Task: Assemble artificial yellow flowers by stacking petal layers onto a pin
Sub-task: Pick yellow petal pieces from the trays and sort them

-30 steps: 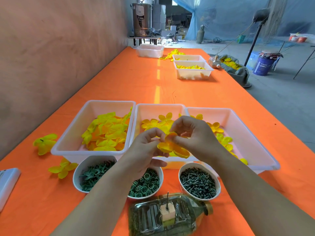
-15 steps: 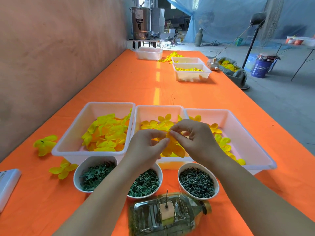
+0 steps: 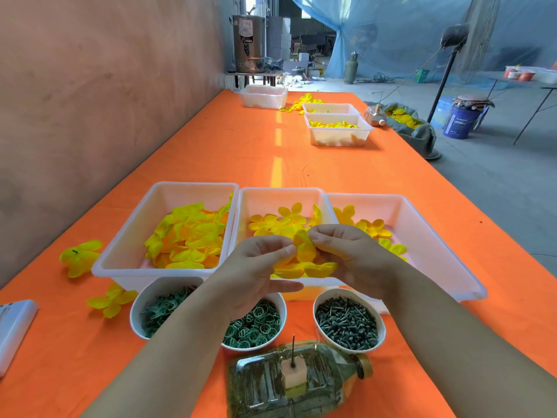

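While pinched from both sides, held above the near rim of the middle white tray (image 3: 280, 190): yellow petal layers (image 3: 304, 257), thin fabric, rounded lobes fanned outward, one lobe standing upright, deeper orange-yellow in the folds. Nipped at the left edge by thumb and forefinger of the left hand (image 3: 259, 267), other fingers relaxed; clasped at the top and right by curled fingertips of the right hand (image 3: 352, 257). Nearer, well apart from the petals: upright pin (image 3: 293, 349) stuck in a pale foam block (image 3: 294, 374) atop a plastic bottle (image 3: 265, 387) lying on its side. Between them, white bowls (image 3: 331, 292) of green parts on the orange tablecloth (image 3: 211, 146).
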